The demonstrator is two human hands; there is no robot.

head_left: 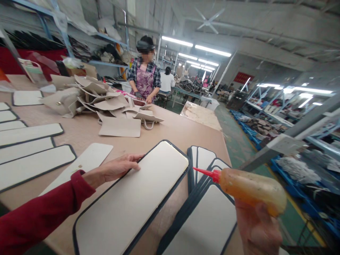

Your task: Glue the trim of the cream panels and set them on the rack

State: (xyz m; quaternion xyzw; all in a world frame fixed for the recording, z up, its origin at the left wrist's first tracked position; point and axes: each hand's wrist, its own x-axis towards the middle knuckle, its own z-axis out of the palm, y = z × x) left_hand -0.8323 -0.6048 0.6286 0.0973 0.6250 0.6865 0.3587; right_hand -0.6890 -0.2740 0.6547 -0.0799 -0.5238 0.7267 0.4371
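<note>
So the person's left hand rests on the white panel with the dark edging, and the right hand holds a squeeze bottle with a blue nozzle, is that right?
Not quite: the nozzle is red, not blue. The head view shows the right hand holding the squeeze bottle of amber liquid with a red nozzle, while the left hand does rest on the white panel with the dark edging.

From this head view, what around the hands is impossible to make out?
- Right hand: blurred and cut by the bottom edge; its grip on the amber squeeze bottle with red nozzle is unclear.
- Stacked dark-edged white panels: overlapping, so uncountable.
- Large white dark-edged panel under the left hand: near end cut off.
</note>
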